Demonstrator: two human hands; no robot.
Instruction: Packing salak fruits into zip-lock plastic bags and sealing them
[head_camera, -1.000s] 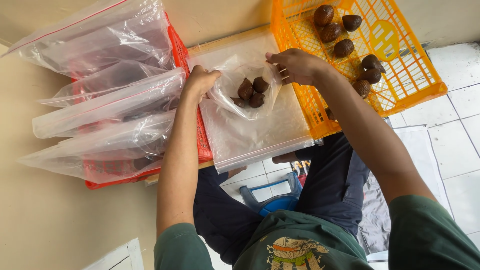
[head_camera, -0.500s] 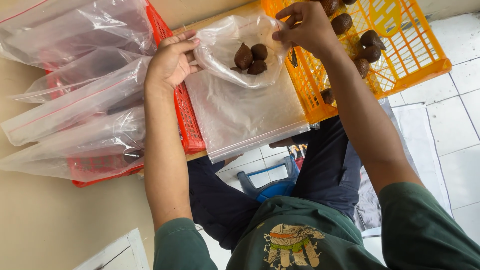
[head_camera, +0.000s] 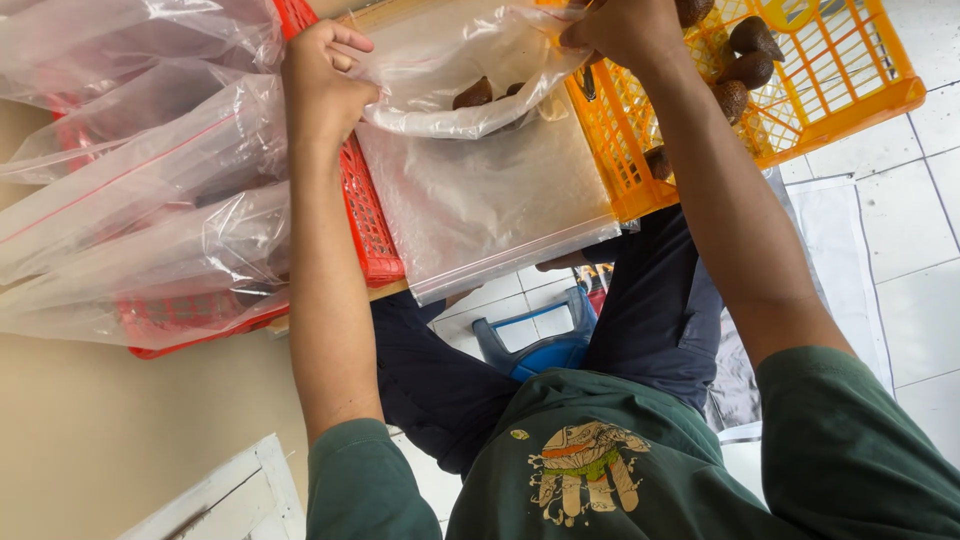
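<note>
Head view: my left hand and right hand each pinch one edge of a clear plastic zip bag, lifted between the red slatted crate and orange slatted crate. Two brown scaly fruits show inside; three more lie in the orange crate.

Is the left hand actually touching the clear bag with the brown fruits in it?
Touching. The head view shows the left hand closed on the edge of the clear bag, the plastic bunched at its fingers.
</note>
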